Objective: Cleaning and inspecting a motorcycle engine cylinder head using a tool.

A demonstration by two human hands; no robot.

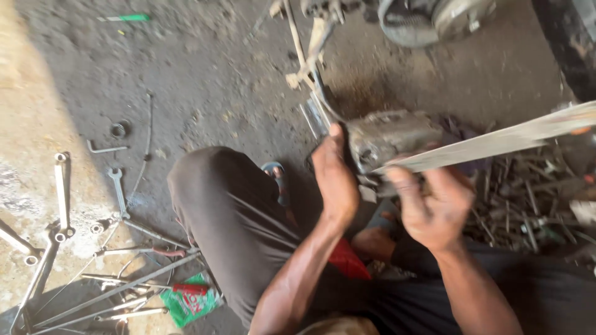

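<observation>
The right hand (434,208) is clenched around a long flat pale metal bar (490,144); the left hand (335,177) lies flat, fingers extended, against a grimy grey cast-metal block (388,139) on the dirt floor (205,80) ahead of the knees. The block looks heavy, rigid and greasy; grip its square sides. Scrap rods (528,211) crowd the right; spanners (62,192) lie well apart at left.

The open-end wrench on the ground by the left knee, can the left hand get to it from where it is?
Probably yes: the wrench lies uncovered, though the left hand must let go of the metal block and swing round the knee.
</observation>
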